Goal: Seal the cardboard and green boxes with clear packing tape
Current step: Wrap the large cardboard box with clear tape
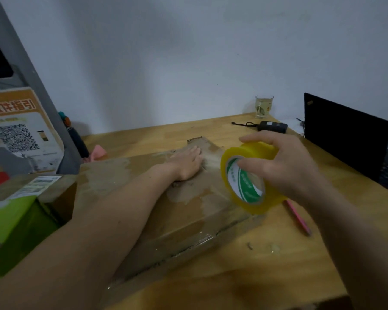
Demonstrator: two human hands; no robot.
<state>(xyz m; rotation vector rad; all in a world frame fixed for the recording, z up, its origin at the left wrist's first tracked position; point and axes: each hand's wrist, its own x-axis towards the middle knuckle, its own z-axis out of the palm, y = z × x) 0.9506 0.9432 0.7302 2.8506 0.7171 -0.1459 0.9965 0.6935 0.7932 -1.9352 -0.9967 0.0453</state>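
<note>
I see the wooden tabletop (244, 271) filling the lower frame. The cardboard box (143, 211) lies flat across its centre, top face scuffed and glossy with tape. The green box (14, 222) sits at the lower left edge of the frame, just beside the cardboard box. A black laptop (345, 139) stands open at the right. My left hand (186, 164), centre frame, presses flat on the cardboard box, fingers straight. My right hand (280, 166), right of centre, has its grip clamped on the yellowish tape roll (249, 175), held over the box's right edge. A pink pen (298, 218) lies on the tabletop beneath the roll.
</note>
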